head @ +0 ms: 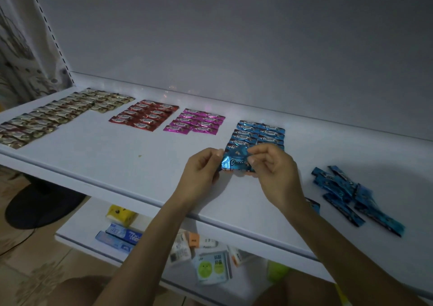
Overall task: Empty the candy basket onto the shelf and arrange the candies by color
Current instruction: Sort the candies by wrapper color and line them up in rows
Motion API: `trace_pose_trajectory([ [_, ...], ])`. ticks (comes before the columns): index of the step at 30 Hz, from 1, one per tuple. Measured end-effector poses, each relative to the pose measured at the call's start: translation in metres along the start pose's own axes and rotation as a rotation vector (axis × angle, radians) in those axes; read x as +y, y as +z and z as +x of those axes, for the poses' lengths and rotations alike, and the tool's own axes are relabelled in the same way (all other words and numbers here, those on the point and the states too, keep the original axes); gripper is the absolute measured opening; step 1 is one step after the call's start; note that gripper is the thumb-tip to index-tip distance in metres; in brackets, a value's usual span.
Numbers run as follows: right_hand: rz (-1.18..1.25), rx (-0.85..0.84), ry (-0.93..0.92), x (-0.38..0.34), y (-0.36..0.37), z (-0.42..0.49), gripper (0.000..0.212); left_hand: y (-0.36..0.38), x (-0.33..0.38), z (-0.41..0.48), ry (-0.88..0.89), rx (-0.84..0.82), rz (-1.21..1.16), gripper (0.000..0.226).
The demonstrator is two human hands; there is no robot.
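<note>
From the head view, I have one blue candy (236, 161) pinched at both ends: my left hand (201, 172) takes its left edge between thumb and fingers (214, 158), and my right hand (274, 172) pinches its right edge, both curled tight on the foil and holding nothing else. It hangs just above the shelf (117, 155), with its long axis running left to right between my hands, the same way the wrappers lie in the blue block (260, 133) directly beyond my fingertips. So I judge the placing move goes forward and down into the block's near row. The wrapper is shiny blue foil, a little crumpled, with "Choco" printed in white. The loose blue pile (346, 193) lies well off to the right, nearer my right hand.
</note>
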State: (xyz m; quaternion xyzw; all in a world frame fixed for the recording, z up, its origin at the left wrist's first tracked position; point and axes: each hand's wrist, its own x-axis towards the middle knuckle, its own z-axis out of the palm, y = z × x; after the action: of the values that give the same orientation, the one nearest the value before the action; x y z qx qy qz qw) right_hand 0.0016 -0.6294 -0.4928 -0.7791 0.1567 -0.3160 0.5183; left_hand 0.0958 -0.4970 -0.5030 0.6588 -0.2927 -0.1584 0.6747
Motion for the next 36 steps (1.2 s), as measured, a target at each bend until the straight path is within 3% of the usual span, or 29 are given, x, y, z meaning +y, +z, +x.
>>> trace_pose_trajectory([
  [4, -0.028, 0.111, -0.078, -0.002, -0.018, -0.007, 0.012, -0.001, -0.002, 0.002, -0.001, 0.054, 0.0, 0.025],
  [8, 0.004, 0.148, -0.055, -0.001, -0.025, -0.011, 0.018, 0.0, -0.001, 0.003, -0.009, 0.009, 0.043, 0.03],
  [12, -0.128, 0.206, -0.311, -0.004, -0.016, -0.011, 0.014, 0.001, 0.0, 0.001, -0.056, -0.035, 0.044, 0.023],
  [15, -0.186, 0.157, -0.454, 0.0, -0.006, -0.01, 0.019, 0.001, 0.001, 0.001, -0.101, -0.023, 0.003, 0.022],
  [22, -0.244, 0.115, -0.481, 0.009, 0.001, -0.014, 0.023, 0.004, 0.005, 0.005, -0.157, 0.051, -0.038, 0.028],
  [27, -0.172, 0.069, -0.385, 0.005, -0.004, -0.015, 0.033, 0.006, 0.003, 0.0, -0.007, -0.06, 0.05, 0.027],
  [32, -0.523, 0.011, -0.441, 0.004, -0.012, -0.016, 0.032, 0.006, 0.004, -0.002, 0.068, -0.098, 0.139, 0.023],
  [36, -0.679, 0.019, -0.372, 0.007, -0.032, -0.005, 0.027, 0.008, 0.002, -0.001, -0.021, -0.016, 0.125, 0.03],
])
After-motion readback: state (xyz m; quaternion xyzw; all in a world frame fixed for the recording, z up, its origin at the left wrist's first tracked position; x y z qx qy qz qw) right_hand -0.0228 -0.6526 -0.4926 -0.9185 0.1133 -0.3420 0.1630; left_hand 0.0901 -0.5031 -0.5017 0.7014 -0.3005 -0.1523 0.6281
